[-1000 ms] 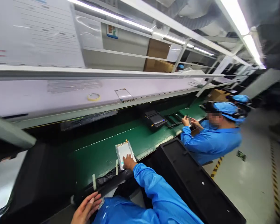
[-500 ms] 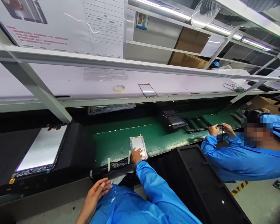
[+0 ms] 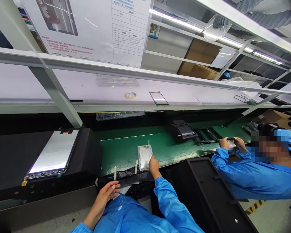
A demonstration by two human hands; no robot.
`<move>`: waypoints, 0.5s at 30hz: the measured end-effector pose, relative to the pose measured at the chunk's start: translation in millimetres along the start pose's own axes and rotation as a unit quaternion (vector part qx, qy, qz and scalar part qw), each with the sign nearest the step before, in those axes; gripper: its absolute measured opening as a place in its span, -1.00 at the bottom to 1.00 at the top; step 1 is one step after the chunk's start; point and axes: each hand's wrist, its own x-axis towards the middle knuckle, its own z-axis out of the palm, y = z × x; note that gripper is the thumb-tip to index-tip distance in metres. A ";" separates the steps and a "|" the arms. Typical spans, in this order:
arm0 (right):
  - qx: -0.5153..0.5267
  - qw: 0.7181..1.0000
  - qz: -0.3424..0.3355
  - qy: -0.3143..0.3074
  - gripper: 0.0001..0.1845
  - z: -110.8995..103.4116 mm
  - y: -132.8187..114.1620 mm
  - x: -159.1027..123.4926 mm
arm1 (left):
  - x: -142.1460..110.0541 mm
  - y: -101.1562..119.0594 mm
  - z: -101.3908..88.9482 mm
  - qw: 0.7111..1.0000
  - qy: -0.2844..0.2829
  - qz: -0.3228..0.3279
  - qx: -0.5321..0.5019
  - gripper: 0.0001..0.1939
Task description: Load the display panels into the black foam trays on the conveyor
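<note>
Along the green bench (image 3: 120, 147) under a white shelf (image 3: 109, 97), a pale screen panel (image 3: 145, 157) lies near the front edge, the right hand (image 3: 154, 165) at its right side with fingertips hidden, so whether it grips I cannot tell. The left hand (image 3: 109, 191), loosely half-open, hangs near a black plastic bag (image 3: 126, 173), contents unseen. A black tray (image 3: 210, 181), cut off below, holds a white scrap (image 3: 236, 220).

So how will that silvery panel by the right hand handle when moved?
The silvery panel looks thin, so it's probably light. Lying flat on the green bench, it would likely slide rather than tip. Its shiny face may feel slippery.
</note>
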 end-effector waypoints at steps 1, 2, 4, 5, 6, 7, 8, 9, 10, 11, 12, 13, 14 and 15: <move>0.004 1.000 0.004 0.004 -0.39 -7.8 4.1 -5.3 | 6.4 3.6 8.1 1.000 -0.019 -0.005 0.002 -0.27; 0.012 1.000 0.004 0.009 -0.40 -13.0 5.3 -13.2 | 13.3 7.3 18.5 0.999 -0.037 -0.013 -0.002 -0.24; 0.036 0.999 -0.022 0.027 -0.41 -14.2 -0.9 -37.4 | 27.3 14.0 43.9 0.996 -0.071 -0.043 -0.020 -0.10; 0.053 0.997 -0.049 0.041 -0.42 -10.5 -7.9 -53.3 | 33.8 16.7 57.5 0.994 -0.081 -0.060 -0.033 -0.01; 0.073 0.992 -0.083 0.058 -0.42 -4.9 -16.5 -70.9 | 39.6 18.7 70.4 0.992 -0.090 -0.072 -0.049 0.06; 0.092 0.985 -0.124 0.078 -0.43 1.7 -25.9 -89.1 | 44.3 20.1 81.5 0.990 -0.097 -0.077 -0.066 0.08; 0.108 0.974 -0.172 0.096 -0.44 7.8 -35.3 -106.9 | 47.9 21.0 89.8 0.989 -0.098 -0.074 -0.086 0.06; 0.120 0.962 -0.221 0.110 -0.46 12.4 -43.8 -123.2 | 50.0 21.7 94.7 0.988 -0.092 -0.067 -0.106 0.01; 0.128 0.947 -0.270 0.118 -0.48 14.5 -50.6 -136.9 | 50.7 22.4 95.9 0.987 -0.080 -0.058 -0.125 -0.05; 0.133 0.932 -0.317 0.115 -0.48 13.9 -55.5 -147.5 | 50.1 23.4 93.5 0.986 -0.068 -0.048 -0.142 -0.11; 0.137 0.916 -0.362 0.102 -0.44 10.6 -58.1 -154.6 | 48.2 24.8 88.3 0.985 -0.061 -0.042 -0.156 -0.16; 0.138 0.902 -0.400 0.082 -0.35 5.4 -58.8 -158.4 | 45.2 26.6 81.2 0.983 -0.062 -0.039 -0.168 -0.22; 0.139 0.890 -0.429 0.060 -0.25 -0.9 -57.9 -159.4 | 41.5 28.6 73.1 0.981 -0.072 -0.039 -0.178 -0.27; 0.140 0.880 -0.452 0.038 -0.18 -7.3 -56.0 -158.3 | 37.3 30.7 65.2 0.978 -0.085 -0.042 -0.187 -0.34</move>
